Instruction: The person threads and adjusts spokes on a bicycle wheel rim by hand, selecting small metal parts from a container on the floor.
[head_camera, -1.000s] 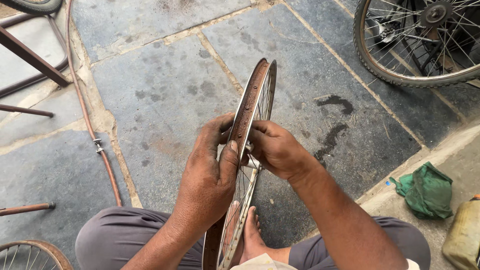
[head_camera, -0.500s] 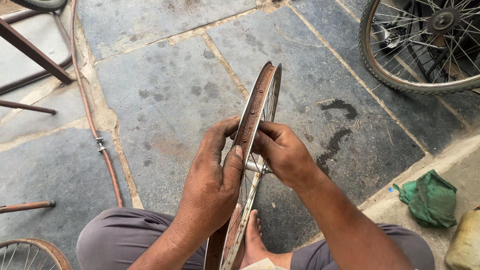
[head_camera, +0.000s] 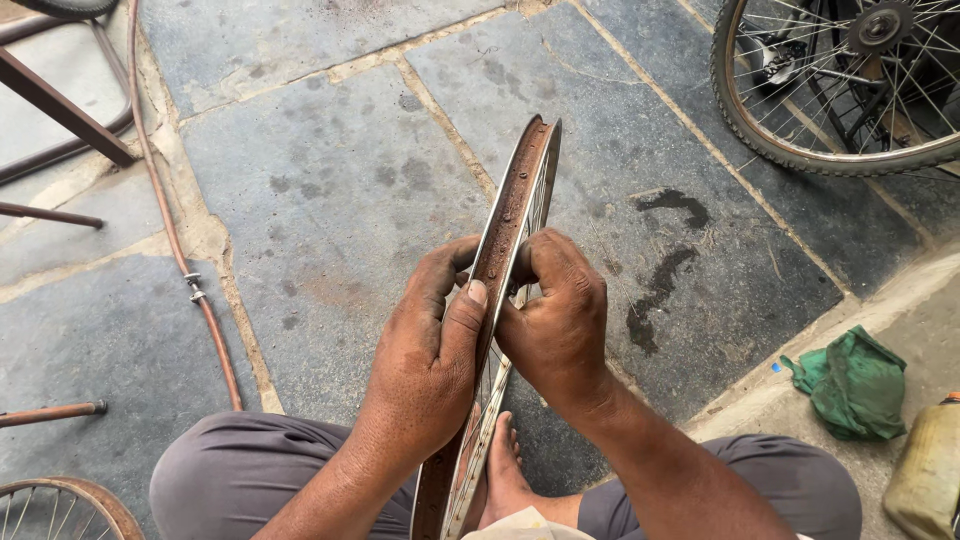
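Rusty wheel rim (head_camera: 510, 215) upright at frame centre; our left hand (head_camera: 430, 355) and right hand (head_camera: 555, 320) fingers grasping it from both sides.

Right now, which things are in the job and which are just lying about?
In hand: bare rusty wheel rim, gripped by left hand and right hand.

Lying about: tyred spoked wheel, green rag, hose, yellowish jug.

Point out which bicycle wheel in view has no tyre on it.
The rusty bare rim held upright between both hands. The wheel at top right wears a tyre; the one at bottom left is too cropped to judge.
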